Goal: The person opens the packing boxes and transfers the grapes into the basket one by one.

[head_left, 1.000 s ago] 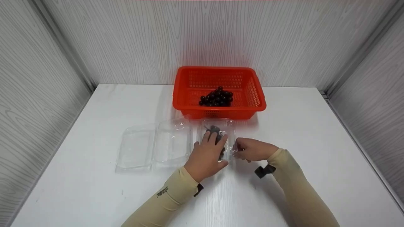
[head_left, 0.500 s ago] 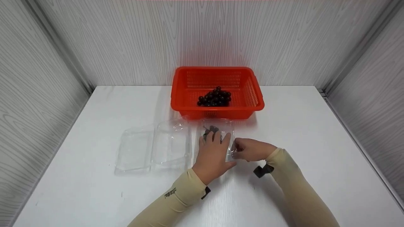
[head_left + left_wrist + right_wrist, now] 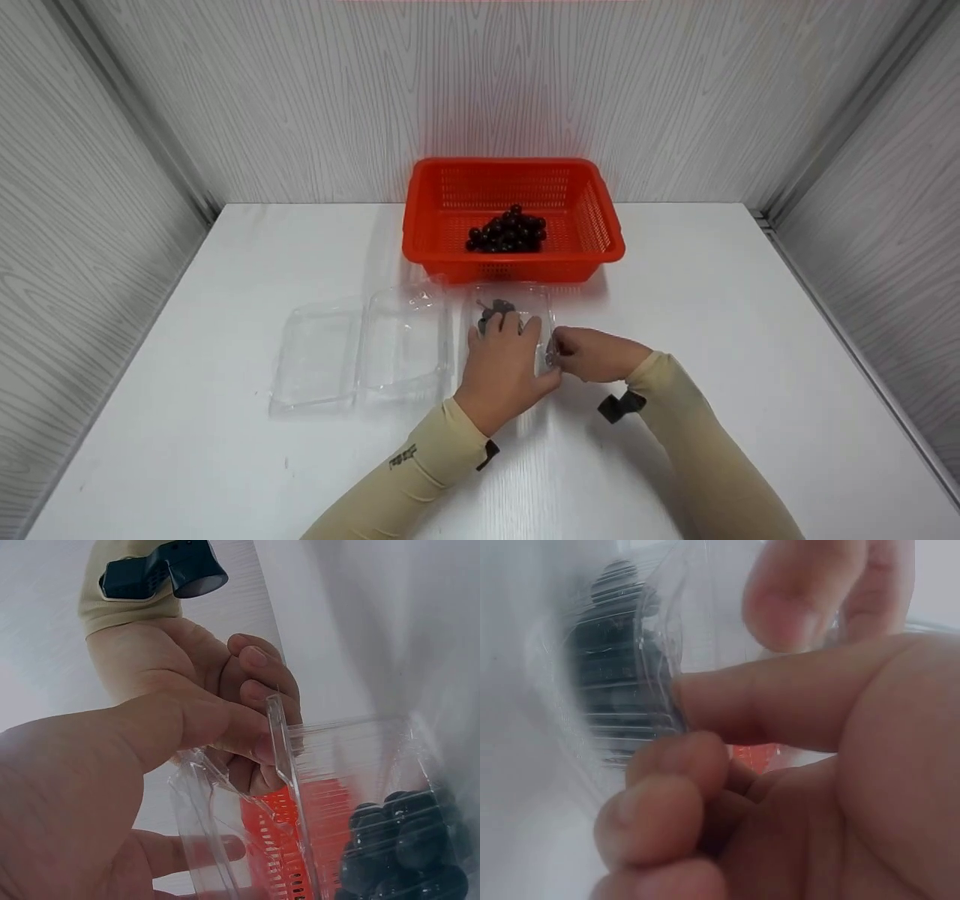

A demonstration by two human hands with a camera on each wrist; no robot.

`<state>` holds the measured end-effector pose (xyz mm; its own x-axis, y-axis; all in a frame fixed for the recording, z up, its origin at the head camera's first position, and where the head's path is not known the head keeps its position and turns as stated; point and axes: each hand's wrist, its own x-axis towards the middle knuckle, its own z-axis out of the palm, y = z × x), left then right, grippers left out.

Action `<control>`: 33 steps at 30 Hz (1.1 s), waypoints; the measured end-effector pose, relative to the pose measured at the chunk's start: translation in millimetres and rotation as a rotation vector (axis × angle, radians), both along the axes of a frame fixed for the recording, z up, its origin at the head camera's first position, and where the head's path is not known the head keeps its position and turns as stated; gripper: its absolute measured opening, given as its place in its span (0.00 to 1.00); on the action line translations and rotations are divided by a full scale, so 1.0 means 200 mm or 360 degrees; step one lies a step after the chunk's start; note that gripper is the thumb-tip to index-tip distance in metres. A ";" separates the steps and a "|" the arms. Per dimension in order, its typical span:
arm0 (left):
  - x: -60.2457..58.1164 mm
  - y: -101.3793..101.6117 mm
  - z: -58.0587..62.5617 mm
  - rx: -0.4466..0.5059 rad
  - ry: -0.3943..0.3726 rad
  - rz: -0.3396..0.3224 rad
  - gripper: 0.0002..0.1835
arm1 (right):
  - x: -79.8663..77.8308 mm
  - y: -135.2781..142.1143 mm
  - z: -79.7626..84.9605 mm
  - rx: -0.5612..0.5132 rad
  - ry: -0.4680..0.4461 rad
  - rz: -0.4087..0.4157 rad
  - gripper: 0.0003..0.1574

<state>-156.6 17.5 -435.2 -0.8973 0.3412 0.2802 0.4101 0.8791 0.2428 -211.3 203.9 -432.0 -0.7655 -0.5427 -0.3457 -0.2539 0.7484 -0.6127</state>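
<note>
A clear plastic clamshell box [image 3: 534, 297] stands in front of the red basket, with dark grapes [image 3: 496, 307] inside. My left hand [image 3: 501, 375] lies over its top with the fingers spread and fairly straight. Its thumb reaches the box's right edge, beside my right hand [image 3: 600, 354]. That hand pinches the rim there between thumb and curled fingers. In the left wrist view, the lid edge [image 3: 281, 739] rises next to the left thumb, and the grapes [image 3: 405, 847] show through the wall. Part of the box is hidden under my left hand.
Just left of the box lies another clear clamshell [image 3: 405, 337], opened flat, its second half [image 3: 319, 356] farther left. A red perforated basket [image 3: 514, 257] behind holds a bunch of dark grapes [image 3: 510, 231]. Panelled walls [image 3: 517, 90] enclose the white table [image 3: 750, 337].
My left hand has shifted right over the box, and its thumb has come up against the right edge by my right hand. The right hand keeps its pinch on the rim.
</note>
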 end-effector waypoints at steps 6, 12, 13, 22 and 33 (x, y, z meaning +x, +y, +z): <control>0.00 -0.01 0.00 0.0042 -0.0048 -0.0004 0.34 | 0.00 0.01 -0.01 -0.0002 -0.0002 0.0011 0.06; 0.00 -0.01 0.01 0.0048 -0.0035 -0.0015 0.34 | 0.00 0.01 -0.01 -0.0016 0.0004 0.0019 0.08; 0.00 -0.01 0.01 0.0046 -0.0035 -0.0014 0.34 | 0.00 0.01 -0.01 -0.0016 0.0003 0.0017 0.07; 0.00 -0.02 0.02 0.0081 -0.0031 -0.0010 0.32 | 0.00 0.00 0.00 -0.0063 -0.0013 0.0045 0.04; -0.02 -0.05 0.07 0.0284 -0.0144 -0.0020 0.33 | 0.00 0.01 0.00 -0.0037 0.0034 0.0038 0.09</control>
